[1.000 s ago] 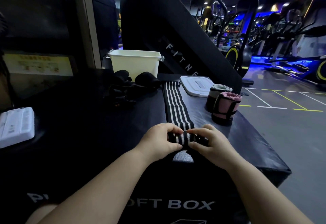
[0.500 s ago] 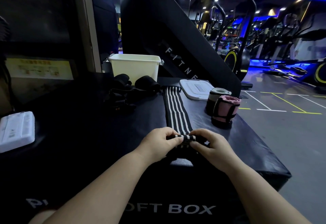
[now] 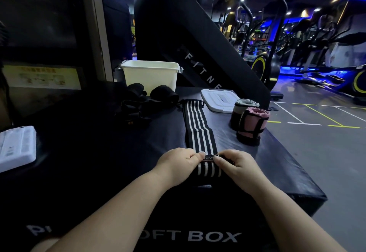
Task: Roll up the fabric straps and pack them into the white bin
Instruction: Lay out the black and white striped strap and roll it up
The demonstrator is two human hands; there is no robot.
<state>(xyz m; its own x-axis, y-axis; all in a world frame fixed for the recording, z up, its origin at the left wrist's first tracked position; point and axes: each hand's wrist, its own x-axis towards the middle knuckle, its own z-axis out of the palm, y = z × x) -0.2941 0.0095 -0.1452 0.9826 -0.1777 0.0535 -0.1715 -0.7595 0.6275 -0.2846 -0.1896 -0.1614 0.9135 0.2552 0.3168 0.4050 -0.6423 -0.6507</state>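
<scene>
The white bin (image 3: 150, 77) stands at the far edge of the soft box (image 3: 95, 152). Near the front edge, the left hand (image 3: 178, 161) pinches the rolled end of the striped strap (image 3: 198, 130), which lies flat beyond. The right hand (image 3: 237, 164) pinches the roll's other side.

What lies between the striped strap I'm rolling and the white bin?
Some black wraps lie just before the bin, across the line from the strap. The bin's top is open, lid aside, so lifting over them should work.
</scene>
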